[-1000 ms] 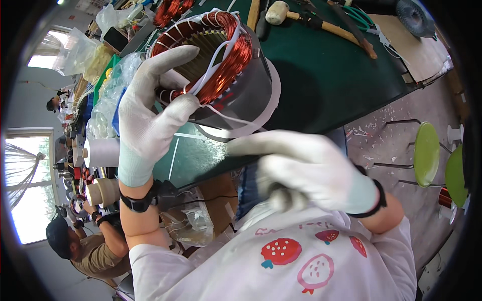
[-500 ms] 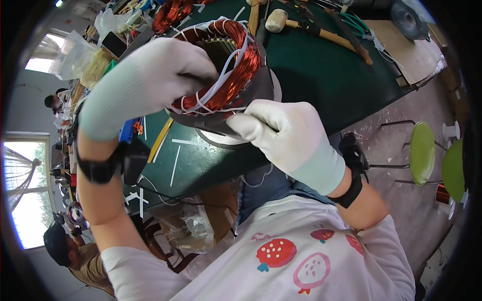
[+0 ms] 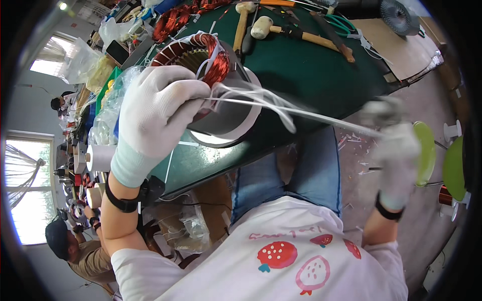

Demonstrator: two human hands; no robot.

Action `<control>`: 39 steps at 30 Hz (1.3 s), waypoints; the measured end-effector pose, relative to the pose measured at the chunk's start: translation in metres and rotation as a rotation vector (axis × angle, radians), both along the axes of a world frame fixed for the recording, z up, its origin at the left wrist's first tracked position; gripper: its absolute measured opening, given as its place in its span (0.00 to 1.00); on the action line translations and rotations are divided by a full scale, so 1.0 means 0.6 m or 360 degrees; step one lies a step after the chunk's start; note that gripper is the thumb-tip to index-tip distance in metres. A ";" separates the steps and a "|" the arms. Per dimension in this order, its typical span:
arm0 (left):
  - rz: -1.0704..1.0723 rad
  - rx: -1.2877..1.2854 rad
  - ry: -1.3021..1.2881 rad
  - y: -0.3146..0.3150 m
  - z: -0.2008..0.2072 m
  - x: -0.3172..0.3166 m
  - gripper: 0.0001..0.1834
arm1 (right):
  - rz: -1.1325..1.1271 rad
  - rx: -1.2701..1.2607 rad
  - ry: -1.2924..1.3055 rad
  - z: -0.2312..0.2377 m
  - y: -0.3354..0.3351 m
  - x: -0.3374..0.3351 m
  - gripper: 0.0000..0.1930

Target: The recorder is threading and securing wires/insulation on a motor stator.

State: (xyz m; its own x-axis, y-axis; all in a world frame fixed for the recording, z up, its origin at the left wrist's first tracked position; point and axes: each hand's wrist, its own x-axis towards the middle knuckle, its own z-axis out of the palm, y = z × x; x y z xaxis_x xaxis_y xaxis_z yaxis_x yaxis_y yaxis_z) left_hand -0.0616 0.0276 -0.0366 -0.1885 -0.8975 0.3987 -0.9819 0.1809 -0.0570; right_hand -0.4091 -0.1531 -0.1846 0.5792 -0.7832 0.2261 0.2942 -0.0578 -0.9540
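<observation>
White knit fabric is covering the left hand (image 3: 150, 108), whose curled fingertips are clamping together on a white cord (image 3: 326, 119) at the near edge of a copper winding (image 3: 218, 70). From there the cord is running taut to the right hand (image 3: 399, 143), likewise gloved and standing well apart at the person's right; blur is hiding its fingers, so whether they are closed cannot be told. Slack loops of the cord are showing, also blurred, beside the taut stretch. The winding is crowning a grey cylindrical stator (image 3: 231, 118), which is resting on a white ring (image 3: 250, 119) near the edge of a dark green table (image 3: 326, 75). Farther back, two wooden-handled mallets (image 3: 262, 27) are lying beyond the stator, red-brown coils (image 3: 170, 25) are lying to their left, and a dark finned wheel (image 3: 398, 17) is standing at the far right. A white spool (image 3: 102, 158) is sitting just beside the left wrist. At the lower left, a co-worker (image 3: 93, 258) is wearing a dark cap.
</observation>
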 end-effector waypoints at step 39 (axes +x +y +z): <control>0.0257 -0.0595 0.0761 0.016 -0.108 0.001 0.21 | 0.1505 0.0822 -0.0918 0.159 0.149 0.327 0.14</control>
State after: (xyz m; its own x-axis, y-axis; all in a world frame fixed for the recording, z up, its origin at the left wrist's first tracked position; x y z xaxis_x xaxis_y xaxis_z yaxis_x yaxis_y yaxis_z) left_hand -0.0610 0.0369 -0.1013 0.2144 -0.6834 0.6978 -0.9278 0.0809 0.3643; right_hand -0.2131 -0.0637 -0.0895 0.8868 -0.1812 0.4251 0.4023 0.7554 -0.5172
